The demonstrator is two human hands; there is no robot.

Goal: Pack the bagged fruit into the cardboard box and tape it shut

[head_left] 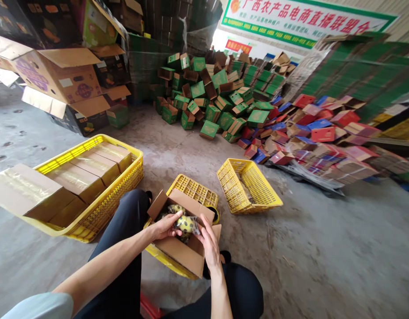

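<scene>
Between my hands is a yellow, dark-spotted packet [188, 225] in clear plastic; its contents are not plain. My left hand [167, 226] pinches its left end, thumb on top. My right hand [208, 239] is at its right end, thumb and fingers around the edge of the wrapper, with the index finger stretched out. Below is an open cardboard box [183, 254], its flaps spread. Another spotted packet [175, 208] shows inside, partly hidden by my left hand. The box rests on a yellow plastic crate [171, 265] between my knees.
At left, a large yellow crate [106, 212] holds several taped cartons [76, 177]. A smaller yellow crate [257, 186] stands right of centre. A tape roll [217, 215] is beside the box. Green cartons [211, 114] and red and blue cartons [324, 128] are heaped behind.
</scene>
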